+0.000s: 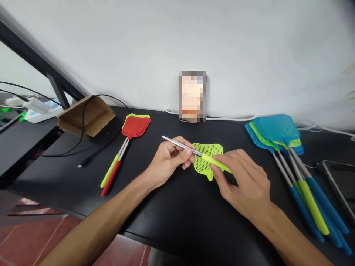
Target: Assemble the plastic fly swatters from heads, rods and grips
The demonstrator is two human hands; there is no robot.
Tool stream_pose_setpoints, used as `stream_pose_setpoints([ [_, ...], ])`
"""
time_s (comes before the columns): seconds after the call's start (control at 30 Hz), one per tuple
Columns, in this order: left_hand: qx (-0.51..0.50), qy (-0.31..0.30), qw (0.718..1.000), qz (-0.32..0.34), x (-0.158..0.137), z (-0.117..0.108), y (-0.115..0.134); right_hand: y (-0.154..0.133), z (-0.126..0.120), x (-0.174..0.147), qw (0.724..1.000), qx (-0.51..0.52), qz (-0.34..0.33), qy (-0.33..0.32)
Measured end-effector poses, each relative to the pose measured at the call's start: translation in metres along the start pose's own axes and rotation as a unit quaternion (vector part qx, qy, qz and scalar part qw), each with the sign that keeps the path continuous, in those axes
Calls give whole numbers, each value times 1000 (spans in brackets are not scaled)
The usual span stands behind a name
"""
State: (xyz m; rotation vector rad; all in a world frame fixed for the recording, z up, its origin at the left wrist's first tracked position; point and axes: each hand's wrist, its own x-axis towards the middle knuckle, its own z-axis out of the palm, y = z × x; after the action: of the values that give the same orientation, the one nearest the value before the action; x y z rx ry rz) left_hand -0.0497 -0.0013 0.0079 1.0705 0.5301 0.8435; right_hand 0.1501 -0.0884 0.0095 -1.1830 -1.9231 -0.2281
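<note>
Between my two hands is a fly swatter handle, a silver metal rod with a yellow-green grip. My left hand pinches the metal rod, whose bare tip points up and left. Fingers and thumb of my right hand close on the yellow-green grip. Just behind the handle, a detached yellow-green swatter head lies on the black table, its short socket toward me. The handle and the head are apart.
At left lie a red fly swatter and a yellow-green one under it. Several blue and green swatters are piled at right beside a phone. An open cardboard box, a black cable and a pixelated upright object stand or lie farther back.
</note>
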Motion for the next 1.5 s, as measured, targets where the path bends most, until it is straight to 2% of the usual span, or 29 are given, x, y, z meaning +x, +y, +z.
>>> stream_pose_setpoints([
  [0.27,36,-2,999,26,-1,-4,-6,-2,0,-3,999,32,13,-23],
  [0.43,52,-10,998,28,-1,-5,-5,-5,0,-4,994,77,63,-54],
  [0.67,34,14,999,10,-1,1,-6,-5,-1,-2,982,118,116,-88],
  [0.8,30,2,999,-12,-2,4,0,-2,-5,2,967,154,189,-77],
  [0.93,68,-54,995,-54,-3,4,6,0,-7,4,930,211,292,-75],
  [1.1,142,-131,975,-110,-6,7,4,-2,-3,4,842,385,370,-76],
  [1.17,156,-150,966,-142,-7,8,1,-2,0,3,819,423,380,-74],
  [1.27,180,-171,953,-173,-7,8,0,0,3,-1,802,446,393,-52],
  [1.37,201,-181,947,-173,-8,9,1,0,6,-5,784,464,413,-13],
  [1.5,189,-178,946,-192,-10,13,4,0,5,-3,779,456,430,20],
])
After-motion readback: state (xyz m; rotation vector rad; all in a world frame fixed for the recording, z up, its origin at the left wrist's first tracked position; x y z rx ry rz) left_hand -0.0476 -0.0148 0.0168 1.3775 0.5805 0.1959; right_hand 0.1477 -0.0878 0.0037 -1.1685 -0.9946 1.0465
